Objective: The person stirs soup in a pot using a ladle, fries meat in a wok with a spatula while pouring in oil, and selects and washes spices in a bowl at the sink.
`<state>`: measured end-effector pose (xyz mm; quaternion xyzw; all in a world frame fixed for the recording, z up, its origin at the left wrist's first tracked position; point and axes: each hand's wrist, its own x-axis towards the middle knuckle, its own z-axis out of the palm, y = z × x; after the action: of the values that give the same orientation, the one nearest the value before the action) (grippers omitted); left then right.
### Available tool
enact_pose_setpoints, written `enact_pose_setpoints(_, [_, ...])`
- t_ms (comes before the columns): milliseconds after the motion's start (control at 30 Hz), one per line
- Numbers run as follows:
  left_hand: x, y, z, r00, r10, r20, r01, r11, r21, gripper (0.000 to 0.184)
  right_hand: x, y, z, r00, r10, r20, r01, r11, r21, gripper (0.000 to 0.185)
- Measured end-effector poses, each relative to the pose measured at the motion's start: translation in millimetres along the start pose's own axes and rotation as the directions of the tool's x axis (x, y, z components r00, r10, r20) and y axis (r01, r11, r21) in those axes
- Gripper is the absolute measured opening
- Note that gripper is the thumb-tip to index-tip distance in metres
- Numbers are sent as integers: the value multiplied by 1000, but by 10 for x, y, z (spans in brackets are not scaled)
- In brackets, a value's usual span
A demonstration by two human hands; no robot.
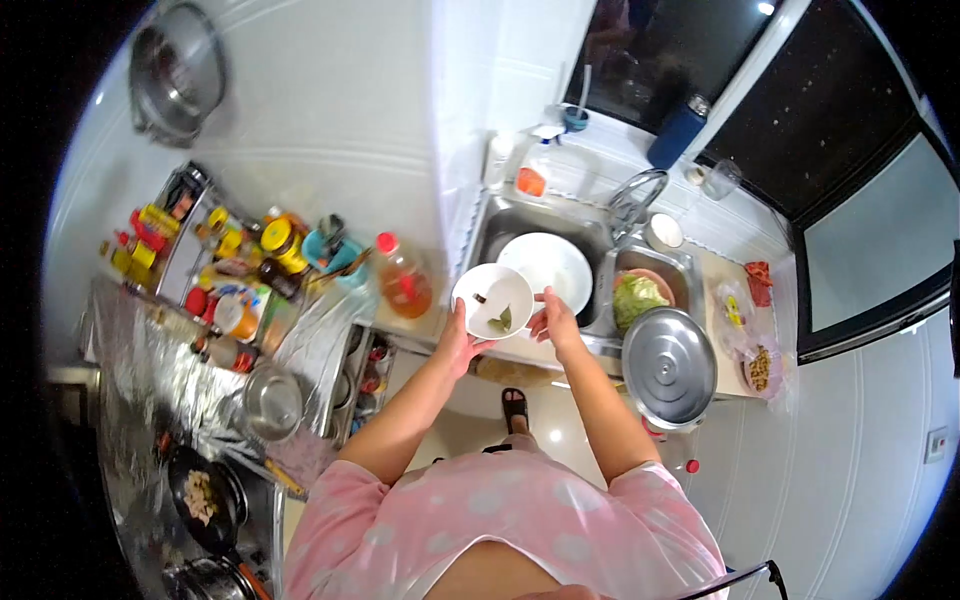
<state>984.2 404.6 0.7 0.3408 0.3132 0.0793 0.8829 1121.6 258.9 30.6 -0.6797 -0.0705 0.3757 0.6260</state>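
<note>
A small white bowl (490, 322) is held in front of me, near the sink's front edge. Green-brown leaves (501, 320) and a small dark piece (480, 298) lie inside it. My left hand (458, 343) grips the bowl's left and lower rim. At its right side my right hand (553, 320) has its fingers spread, close to the rim; whether they touch it is unclear. Behind the bowl a larger white basin (560, 262) sits in the left sink basin. Green cabbage (634, 298) rests in a reddish bowl in the right sink basin.
A metal lid (669, 367) stands at the right sink's front. An oil bottle (403, 280) and many seasoning bottles are left of the sink. At lower left, a black pan (215, 480) holds pale food on the stove. A faucet (630, 205) rises behind the sink.
</note>
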Motion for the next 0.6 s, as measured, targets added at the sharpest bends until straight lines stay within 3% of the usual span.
enact_pose_setpoints(67, [304,-44,322,1000,-16,-3,16,998,61,72,501,82,-543,957,-223,-184,218,975,-46,40])
enact_pose_setpoints(133, [593,-98,611,998,-51,-41,55,993,104,72,1198,253,-1142,849,-425,-314,386,905,-181,26])
enact_pose_setpoints(200, [878,-163,818,998,-47,-33,51,993,105,71,1596,113,-1509,584,-759,-288,519,622,-586,29])
enact_pose_setpoints(300, [1242,-156,1182,998,-22,-50,28,991,128,62,2376,86,-1973,489,-853,-183,522,454,-722,38])
enact_pose_setpoints(400, [1503,-46,1514,997,-37,-68,46,990,131,62,2862,66,-2125,688,-719,-93,519,578,-630,43])
enact_pose_setpoints(433, [1564,-22,1588,998,-27,-50,34,988,148,59,2976,111,-2143,807,-582,-97,376,634,-676,39])
enact_pose_setpoints(533, [1838,-34,1687,998,-42,-42,47,991,123,56,3159,265,-2248,857,-512,66,298,386,-873,31])
enact_pose_setpoints(567, [1901,-38,1719,998,-41,-51,47,991,124,58,3176,349,-2205,684,-729,22,382,333,-862,25])
enact_pose_setpoints(600, [1934,-22,1764,998,-37,-55,44,991,130,58,3177,374,-2211,708,-706,14,370,354,-859,25])
